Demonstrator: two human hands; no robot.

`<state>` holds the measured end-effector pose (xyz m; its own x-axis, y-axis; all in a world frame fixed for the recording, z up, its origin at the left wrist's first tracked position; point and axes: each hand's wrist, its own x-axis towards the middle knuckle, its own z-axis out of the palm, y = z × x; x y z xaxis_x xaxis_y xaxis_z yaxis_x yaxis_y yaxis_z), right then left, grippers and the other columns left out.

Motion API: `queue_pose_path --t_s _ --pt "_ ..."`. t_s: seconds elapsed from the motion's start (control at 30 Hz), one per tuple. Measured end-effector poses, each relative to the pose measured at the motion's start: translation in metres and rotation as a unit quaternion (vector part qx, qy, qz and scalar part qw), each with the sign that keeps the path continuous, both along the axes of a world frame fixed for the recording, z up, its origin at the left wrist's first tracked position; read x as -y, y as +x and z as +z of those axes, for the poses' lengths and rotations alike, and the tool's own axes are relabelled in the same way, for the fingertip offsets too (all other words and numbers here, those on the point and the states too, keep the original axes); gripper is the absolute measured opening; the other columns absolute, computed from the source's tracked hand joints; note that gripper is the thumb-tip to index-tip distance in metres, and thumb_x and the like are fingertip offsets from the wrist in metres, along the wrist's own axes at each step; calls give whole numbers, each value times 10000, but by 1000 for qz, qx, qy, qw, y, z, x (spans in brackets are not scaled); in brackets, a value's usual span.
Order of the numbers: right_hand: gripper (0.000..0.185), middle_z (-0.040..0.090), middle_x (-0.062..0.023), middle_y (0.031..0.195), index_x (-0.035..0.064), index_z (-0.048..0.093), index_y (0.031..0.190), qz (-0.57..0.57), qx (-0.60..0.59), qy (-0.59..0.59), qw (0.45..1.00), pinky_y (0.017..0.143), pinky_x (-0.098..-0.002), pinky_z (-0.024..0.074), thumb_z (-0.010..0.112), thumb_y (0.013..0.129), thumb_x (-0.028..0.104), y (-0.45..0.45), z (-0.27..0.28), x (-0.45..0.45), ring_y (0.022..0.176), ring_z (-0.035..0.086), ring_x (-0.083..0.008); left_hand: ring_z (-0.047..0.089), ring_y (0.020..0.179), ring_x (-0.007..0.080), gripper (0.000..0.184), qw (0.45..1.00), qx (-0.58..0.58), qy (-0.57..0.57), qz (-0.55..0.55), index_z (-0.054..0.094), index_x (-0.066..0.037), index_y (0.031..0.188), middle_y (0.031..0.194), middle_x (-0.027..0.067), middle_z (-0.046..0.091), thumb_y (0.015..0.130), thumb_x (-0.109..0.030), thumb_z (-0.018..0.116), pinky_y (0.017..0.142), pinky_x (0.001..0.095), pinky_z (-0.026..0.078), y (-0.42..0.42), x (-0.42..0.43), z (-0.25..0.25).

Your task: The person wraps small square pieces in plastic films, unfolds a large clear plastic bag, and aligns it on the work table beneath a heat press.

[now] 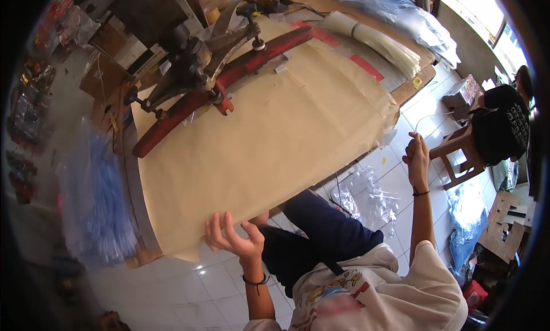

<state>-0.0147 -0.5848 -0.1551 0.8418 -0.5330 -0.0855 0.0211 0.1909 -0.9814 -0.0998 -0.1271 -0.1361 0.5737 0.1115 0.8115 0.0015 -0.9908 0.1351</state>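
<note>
My left hand (234,239) is at the near edge of a large tan paper sheet (246,142) that covers the worktable, its fingers spread and holding nothing. Out to the right, past the table's corner, my right hand (417,158) is raised with its fingers pinched together. A thin, pale, curved strip (431,114) rises from those fingertips; I cannot make out whether it is a string or a plastic trimming. Across the far part of the sheet lies a long red bar (252,64), fixed under a dark metal machine (197,56) with knobs.
Blue plastic sheets (100,193) hang at the table's left end. A rolled bundle of pale plastic (375,41) and bluish clear plastic (395,10) lie at the back right. Clear scraps (369,196) litter the tiled floor. A person in black sits on a wooden stool (458,153) at right.
</note>
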Motion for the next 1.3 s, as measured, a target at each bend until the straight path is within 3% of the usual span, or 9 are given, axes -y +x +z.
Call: queue_pose_path --t_s 0.27,0.33,0.47,0.53,0.63,0.73,0.87,1.03,1.3 --pt "282 362 75 708 18 625 1149 -18 133 -113 985 514 -207 243 491 1093 259 -4 66 -36 587 301 -14 466 1321 370 399 998 -46 -51 -7 611 -44 1310 1371 151 556 976 -257 563 1145 551 236 -11 8 27" --pt "291 377 69 705 -4 616 1137 69 187 -174 964 521 -210 267 468 1096 244 -4 92 -51 587 324 -29 525 1240 362 384 989 -67 -105 -80 634 -30 1279 1297 152 599 955 -232 600 1101 505 322 -11 6 56" --pt "145 681 -78 784 1 706 997 403 219 -398 794 588 -318 483 624 973 118 21 161 -113 681 664 -176 600 1094 341 392 959 -35 -118 -257 660 -2 1234 1180 153 645 911 -225 674 951 430 476 14 7 138" --pt "97 725 -101 846 35 730 979 481 284 -455 694 644 -379 534 693 922 104 48 182 -152 729 698 -261 625 1033 313 450 928 -83 -44 -360 665 -8 1227 1155 140 650 893 -304 730 863 428 518 45 4 183" --pt "126 739 -101 883 50 738 1005 526 330 -491 611 651 -375 538 695 931 143 93 189 -192 718 694 -262 643 955 277 413 876 -219 59 -425 699 -29 1176 1059 103 675 884 -317 747 829 430 533 97 3 209" --pt "138 748 -99 911 73 746 1027 580 292 -478 591 663 -364 543 680 941 159 139 198 -218 723 701 -260 656 907 257 308 824 -388 149 -385 734 -54 1100 954 71 683 889 -279 733 805 417 535 151 -19 193" --pt "114 743 -88 860 68 765 989 554 335 -531 547 623 -337 546 718 910 135 201 178 -222 685 688 -236 655 871 232 166 848 -336 133 -388 757 -60 980 871 52 667 872 -180 715 758 395 544 185 -51 162" --pt "85 726 -67 810 99 788 916 529 249 -547 599 656 -347 544 749 860 149 202 183 -202 690 677 -228 623 853 204 110 879 -209 166 -395 754 -58 894 883 42 629 791 -91 733 721 354 551 198 -80 142" --pt "104 671 -39 877 126 795 939 481 326 -574 576 668 -353 543 770 839 113 207 178 -205 767 660 -220 651 870 215 202 889 -237 178 -348 710 -38 949 915 54 587 750 -33 738 728 345 576 191 -86 147"
